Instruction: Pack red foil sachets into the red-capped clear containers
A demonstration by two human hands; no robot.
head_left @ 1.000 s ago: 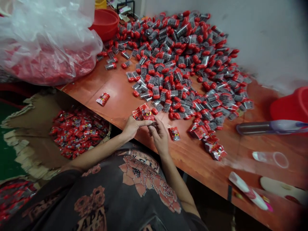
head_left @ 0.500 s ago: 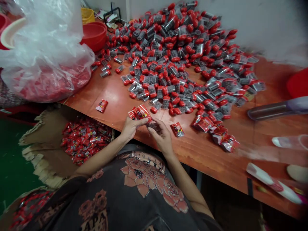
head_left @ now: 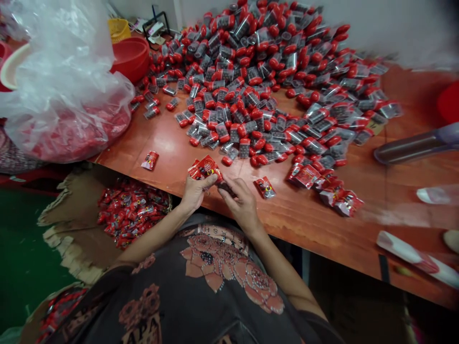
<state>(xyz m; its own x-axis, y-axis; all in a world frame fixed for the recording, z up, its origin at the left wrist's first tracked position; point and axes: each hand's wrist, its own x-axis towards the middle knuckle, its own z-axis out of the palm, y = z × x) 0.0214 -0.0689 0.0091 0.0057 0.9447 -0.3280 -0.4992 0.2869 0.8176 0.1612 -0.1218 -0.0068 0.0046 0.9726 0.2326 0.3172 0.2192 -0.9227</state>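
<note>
My left hand point(head_left: 194, 192) is closed on a few small red printed packets point(head_left: 210, 167), its thumb pressed over their lower edge. Close beside it, my right hand point(head_left: 240, 200) pinches at the right side of the packets. A small dark object point(head_left: 229, 187) shows between its fingers, mostly hidden, so I cannot tell its kind. On the table lie a single filled packet point(head_left: 265, 187) right of my hands and another packet point(head_left: 149, 160) to the left. Behind them spreads a large heap of small clear containers point(head_left: 247, 100) with red ends and dark contents.
More packets point(head_left: 306, 177) lie at the right of the orange table point(head_left: 172, 143). A plastic bag of red wrappers point(head_left: 71, 119) stands left, by a red basin point(head_left: 132, 59). Below the table edge, a cardboard box point(head_left: 73, 217) holds many packets. A long clear tube point(head_left: 412, 147) lies right.
The view has shifted slightly. The dark object by my right fingers is less visible now. Both hands stay close together at the packets.
</note>
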